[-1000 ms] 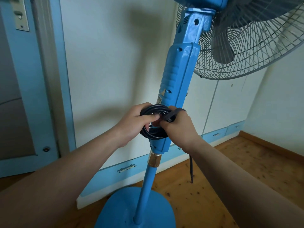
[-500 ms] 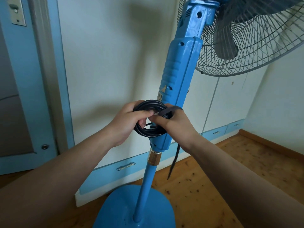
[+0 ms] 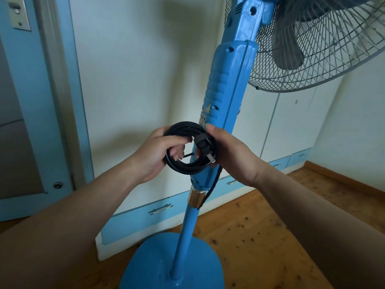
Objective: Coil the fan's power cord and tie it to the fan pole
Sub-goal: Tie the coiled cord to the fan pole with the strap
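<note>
A blue standing fan has a thick blue pole that narrows below a brass collar. The black power cord is wound into a round coil and pressed against the pole's left side. My left hand grips the coil's left part, fingers through its middle. My right hand is on the coil's right part and the pole, holding a black strap wrapped over the coil. The strap's loose end hangs down past the collar. A metal plug tip shows by my right thumb.
The fan's round blue base stands on a wooden floor. Its wire cage and blades are at the upper right. Behind is a cream wall with low blue drawers. A blue door frame is at the left.
My right hand has shifted right, uncovering the strap wrapped over the coil and the plug tip. The strap's loose end swung in closer to the pole.
</note>
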The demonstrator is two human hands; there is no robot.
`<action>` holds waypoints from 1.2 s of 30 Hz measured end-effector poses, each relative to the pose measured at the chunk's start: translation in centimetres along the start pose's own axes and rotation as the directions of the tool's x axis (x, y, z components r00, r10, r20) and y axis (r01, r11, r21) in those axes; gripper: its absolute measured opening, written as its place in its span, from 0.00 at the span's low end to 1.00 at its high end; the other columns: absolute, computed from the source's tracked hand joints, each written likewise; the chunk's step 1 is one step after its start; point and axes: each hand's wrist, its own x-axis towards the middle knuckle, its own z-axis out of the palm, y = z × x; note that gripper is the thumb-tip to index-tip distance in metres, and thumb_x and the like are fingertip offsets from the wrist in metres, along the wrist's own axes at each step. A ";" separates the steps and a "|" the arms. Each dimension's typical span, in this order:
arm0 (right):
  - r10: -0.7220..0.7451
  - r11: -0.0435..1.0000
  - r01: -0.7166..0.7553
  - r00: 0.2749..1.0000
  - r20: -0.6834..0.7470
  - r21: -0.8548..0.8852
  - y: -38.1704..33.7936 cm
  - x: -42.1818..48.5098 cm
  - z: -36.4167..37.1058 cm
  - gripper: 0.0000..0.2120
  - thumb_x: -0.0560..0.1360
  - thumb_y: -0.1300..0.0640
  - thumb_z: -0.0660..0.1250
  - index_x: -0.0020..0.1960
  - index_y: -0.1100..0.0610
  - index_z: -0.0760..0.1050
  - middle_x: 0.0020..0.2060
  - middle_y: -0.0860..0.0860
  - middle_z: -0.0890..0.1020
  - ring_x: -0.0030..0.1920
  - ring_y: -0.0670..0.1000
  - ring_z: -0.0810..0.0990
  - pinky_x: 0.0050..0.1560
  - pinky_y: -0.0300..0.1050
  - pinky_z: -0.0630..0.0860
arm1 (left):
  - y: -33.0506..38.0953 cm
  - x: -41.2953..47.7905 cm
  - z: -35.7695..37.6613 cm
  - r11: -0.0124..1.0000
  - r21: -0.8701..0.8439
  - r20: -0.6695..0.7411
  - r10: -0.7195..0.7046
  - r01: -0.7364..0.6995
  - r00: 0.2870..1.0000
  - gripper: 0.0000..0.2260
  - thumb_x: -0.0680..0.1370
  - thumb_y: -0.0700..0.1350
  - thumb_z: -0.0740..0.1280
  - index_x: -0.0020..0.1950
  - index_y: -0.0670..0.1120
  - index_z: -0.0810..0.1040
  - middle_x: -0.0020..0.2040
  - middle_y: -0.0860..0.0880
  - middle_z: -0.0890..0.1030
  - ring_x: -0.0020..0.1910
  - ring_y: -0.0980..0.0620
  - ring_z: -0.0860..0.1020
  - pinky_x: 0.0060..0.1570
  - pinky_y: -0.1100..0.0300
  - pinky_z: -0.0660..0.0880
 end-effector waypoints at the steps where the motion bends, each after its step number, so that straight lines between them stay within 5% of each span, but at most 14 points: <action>1: -0.003 1.000 0.003 1.000 -0.012 0.004 0.0 0.0 -0.2 0.23 0.76 0.37 0.59 0.49 0.57 0.77 0.41 0.60 0.76 0.36 0.52 0.70 0.36 0.43 0.67 | -0.1 0.0 -0.1 1.000 -0.010 0.000 0.004 -0.004 1.000 0.17 0.72 0.39 0.66 0.24 0.49 0.69 0.21 0.50 0.65 0.24 0.52 0.67 0.37 0.58 0.70; 7: -0.023 0.966 -0.002 0.995 -0.094 -0.257 0.1 -1.2 -0.7 0.28 0.75 0.50 0.52 0.52 0.76 0.73 0.37 0.62 0.75 0.39 0.58 0.69 0.45 0.55 0.67 | -0.4 0.1 -0.5 0.999 -0.041 0.033 0.015 -0.014 0.999 0.15 0.72 0.40 0.67 0.26 0.47 0.68 0.21 0.51 0.65 0.24 0.52 0.67 0.38 0.55 0.69; 10: -0.046 0.958 -0.010 0.981 -0.186 -0.288 1.0 -1.8 -0.5 0.25 0.76 0.50 0.53 0.52 0.73 0.74 0.37 0.57 0.74 0.39 0.54 0.70 0.44 0.53 0.68 | -0.6 0.0 -0.6 1.000 -0.027 0.042 0.016 -0.015 0.999 0.15 0.73 0.39 0.66 0.26 0.48 0.71 0.21 0.51 0.66 0.24 0.52 0.68 0.38 0.55 0.70; 14: -0.096 0.901 -0.009 0.971 -0.220 -0.433 1.6 -2.8 -1.0 0.15 0.82 0.57 0.60 0.39 0.62 0.72 0.35 0.52 0.74 0.36 0.49 0.71 0.41 0.47 0.69 | -0.9 -0.3 -1.2 0.998 -0.063 0.018 -0.002 0.003 1.000 0.16 0.73 0.38 0.65 0.26 0.50 0.73 0.21 0.51 0.65 0.24 0.52 0.67 0.41 0.54 0.71; 20: -0.005 0.983 0.050 0.970 -0.243 0.179 2.1 -3.3 -0.4 0.15 0.84 0.64 0.56 0.47 0.63 0.79 0.46 0.56 0.84 0.45 0.53 0.80 0.44 0.47 0.73 | -1.2 -0.4 -1.2 0.999 -0.049 0.042 0.014 -0.012 0.999 0.16 0.74 0.38 0.64 0.26 0.50 0.74 0.21 0.52 0.66 0.24 0.52 0.67 0.39 0.57 0.72; 22: 0.043 0.873 0.087 0.966 -0.253 0.480 1.9 -3.6 -0.7 0.17 0.82 0.62 0.55 0.38 0.58 0.76 0.53 0.56 0.86 0.40 0.52 0.75 0.42 0.45 0.70 | -1.3 -0.5 -1.3 0.999 -0.044 0.036 0.007 -0.005 0.999 0.16 0.74 0.38 0.64 0.26 0.50 0.73 0.21 0.52 0.66 0.24 0.52 0.67 0.39 0.56 0.72; 25: 0.059 0.640 0.133 0.974 -0.220 0.757 1.7 -4.2 -1.7 0.16 0.80 0.60 0.55 0.34 0.53 0.59 0.64 0.60 0.83 0.31 0.48 0.65 0.37 0.41 0.67 | -1.4 -0.8 -1.4 0.999 -0.041 0.023 -0.003 0.004 1.000 0.16 0.74 0.38 0.65 0.26 0.50 0.72 0.21 0.51 0.65 0.24 0.52 0.67 0.40 0.56 0.72; 30: 0.079 0.435 0.234 0.952 -0.296 0.869 0.9 -4.8 -3.5 0.14 0.77 0.60 0.61 0.33 0.56 0.64 0.62 0.60 0.84 0.31 0.48 0.73 0.37 0.38 0.69 | -1.7 -1.0 -1.4 1.000 -0.011 0.028 -0.019 0.020 0.999 0.16 0.74 0.38 0.65 0.26 0.50 0.72 0.21 0.51 0.65 0.24 0.52 0.67 0.40 0.57 0.72; 36: 0.161 0.473 0.265 0.912 -0.378 0.840 0.5 -5.0 -4.6 0.14 0.80 0.59 0.60 0.36 0.56 0.66 0.42 0.55 0.84 0.31 0.49 0.72 0.36 0.39 0.70 | -2.0 -1.5 -1.6 0.996 0.088 0.038 -0.024 0.021 0.999 0.15 0.74 0.39 0.65 0.27 0.51 0.74 0.22 0.51 0.66 0.25 0.52 0.68 0.40 0.60 0.74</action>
